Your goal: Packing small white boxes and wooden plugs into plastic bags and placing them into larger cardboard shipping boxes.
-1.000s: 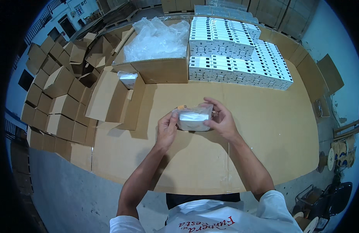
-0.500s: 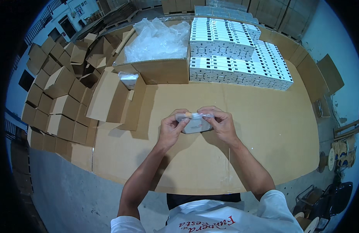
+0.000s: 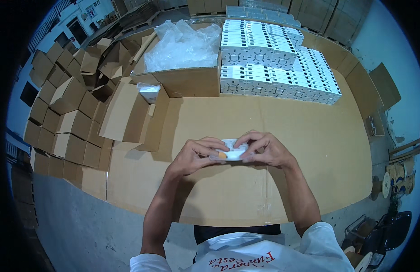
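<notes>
A small white plastic-wrapped packet (image 3: 233,155) with an orange spot at its left end sits between my hands, just over the cardboard-covered table. My left hand (image 3: 196,154) closes on its left side, fingers laid over the top. From the right, my right hand (image 3: 266,149) grips the other end with bent fingers. The fingers cover much of the packet, so what is inside the wrap cannot be made out. Left of my hands lies an open cardboard carton (image 3: 128,113) on its side, with a similar white packet (image 3: 149,92) inside it.
Stacked white boxes with dark marks (image 3: 282,84) stand at the back right. A large carton (image 3: 195,83) of clear plastic bags (image 3: 182,47) is at the back centre. Small brown cartons (image 3: 71,122) pile up on the left. The cardboard tabletop (image 3: 309,154) has raised cardboard walls along its back.
Both hands have come slightly nearer to me and turned the packet, which now shows its broad white face. My fingers have moved from its upper edge onto its top.
</notes>
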Demonstrator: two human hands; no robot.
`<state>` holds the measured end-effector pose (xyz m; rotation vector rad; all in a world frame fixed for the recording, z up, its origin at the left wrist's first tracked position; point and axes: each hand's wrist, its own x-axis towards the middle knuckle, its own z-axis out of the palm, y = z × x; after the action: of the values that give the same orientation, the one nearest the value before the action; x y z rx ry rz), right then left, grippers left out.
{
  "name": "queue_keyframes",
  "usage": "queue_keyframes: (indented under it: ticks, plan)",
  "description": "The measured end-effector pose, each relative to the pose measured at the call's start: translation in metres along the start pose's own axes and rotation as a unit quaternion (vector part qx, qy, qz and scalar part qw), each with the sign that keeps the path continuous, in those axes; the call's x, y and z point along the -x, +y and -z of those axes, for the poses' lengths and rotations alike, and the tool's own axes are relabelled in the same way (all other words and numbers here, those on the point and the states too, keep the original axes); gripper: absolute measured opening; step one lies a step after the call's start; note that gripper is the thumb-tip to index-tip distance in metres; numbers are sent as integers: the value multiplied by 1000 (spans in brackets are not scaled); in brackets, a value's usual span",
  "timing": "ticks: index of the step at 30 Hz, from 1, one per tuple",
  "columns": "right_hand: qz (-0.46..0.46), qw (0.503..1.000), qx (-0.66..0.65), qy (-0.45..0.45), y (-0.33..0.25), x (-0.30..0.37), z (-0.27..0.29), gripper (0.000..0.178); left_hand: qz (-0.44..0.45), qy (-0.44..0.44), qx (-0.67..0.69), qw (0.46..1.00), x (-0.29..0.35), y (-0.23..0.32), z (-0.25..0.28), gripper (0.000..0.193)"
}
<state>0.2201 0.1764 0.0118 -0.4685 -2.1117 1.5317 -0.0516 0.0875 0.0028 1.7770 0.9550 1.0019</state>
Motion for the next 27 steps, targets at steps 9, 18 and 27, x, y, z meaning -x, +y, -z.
queue_keyframes:
  ticks: [9, 18, 27]
  plan:
    - [-104, 978, -128, 126, 14, -4, -15, 14, 147, 183, 147, 961, -3, -12, -16, 23]
    - [118, 972, 77, 188, 29, -17, -16, 31, 174, 279, 204, 922, -14, -39, -24, 35]
    - [39, 979, 66, 187, 32, -16, -8, 27, 200, 265, 181, 926, -18, -43, -23, 35]
